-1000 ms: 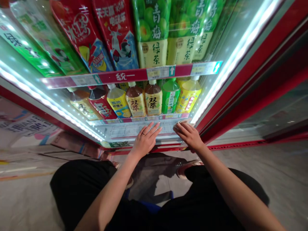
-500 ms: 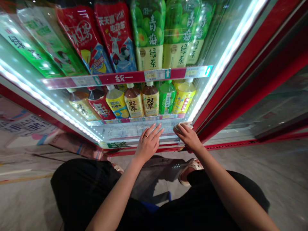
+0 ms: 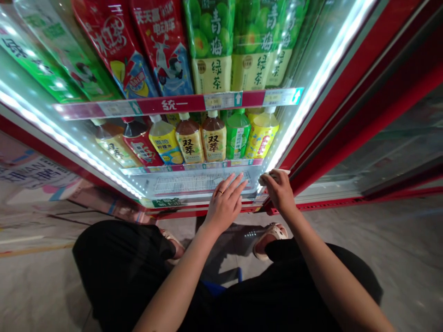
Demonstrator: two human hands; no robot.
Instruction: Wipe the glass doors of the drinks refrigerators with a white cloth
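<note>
My left hand lies flat with its fingers apart against the glass door of a lit drinks cooler, in front of a low wire rack. My right hand pinches a white cloth at the glass near the red door frame. Above both hands stands a row of bottled teas and juices, including a brown-capped tea bottle and a yellow bottle. Large green plum tea displays fill the upper shelf behind the glass.
A red price rail crosses the cooler. Printed posters lie at lower left, on a grey floor. My black clothing and a sandal appear below my arms.
My left hand has slid right and slightly up the glass. My right hand and its cloth have also moved right, and the whole view has shifted slightly.
</note>
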